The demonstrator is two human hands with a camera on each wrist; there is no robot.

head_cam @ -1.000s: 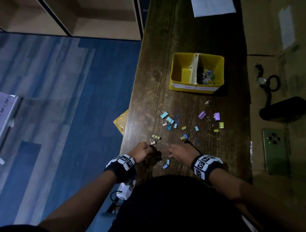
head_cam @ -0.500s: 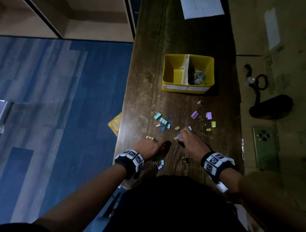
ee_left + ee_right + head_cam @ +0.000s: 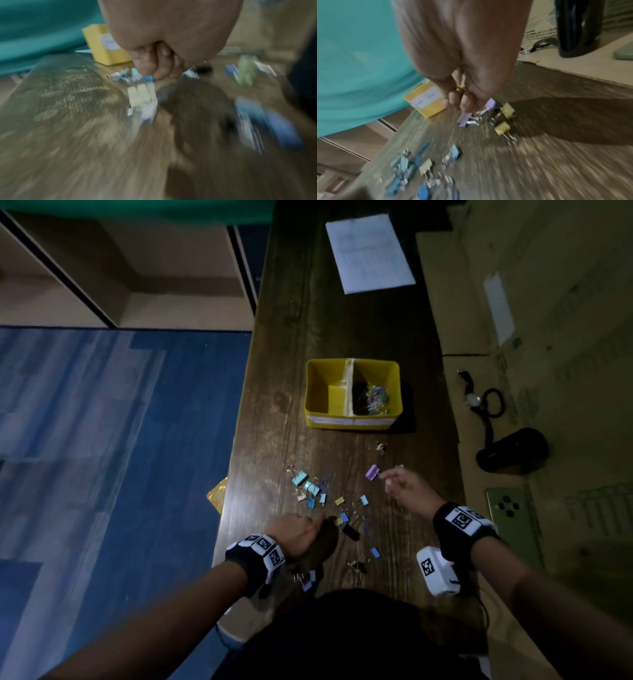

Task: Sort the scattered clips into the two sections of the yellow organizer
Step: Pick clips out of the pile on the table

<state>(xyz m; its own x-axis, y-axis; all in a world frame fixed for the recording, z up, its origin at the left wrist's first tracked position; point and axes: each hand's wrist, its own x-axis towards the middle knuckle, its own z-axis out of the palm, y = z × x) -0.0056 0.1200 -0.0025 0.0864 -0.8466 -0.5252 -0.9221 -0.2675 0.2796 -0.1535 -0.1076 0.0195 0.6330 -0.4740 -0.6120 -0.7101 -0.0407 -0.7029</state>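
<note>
**Right hand climbs toward the organizer with a clip**

The yellow organizer point(image 3: 352, 422) sits upper centre on the table point(image 3: 291, 337), its right section holding paper clips, its left bare. A second ago my right hand point(image 3: 404, 486) was low by my body; now it is up beside the purple clip point(image 3: 372, 472), grip pinched on something small and yellow point(image 3: 462, 87). My left hand point(image 3: 294, 534) stays curled low among the scattered clips point(image 3: 310, 489); its contents I cannot tell.

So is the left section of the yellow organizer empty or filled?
Empty: the left section of the yellow organizer shows bare yellow floor; only the right holds clips.
</note>
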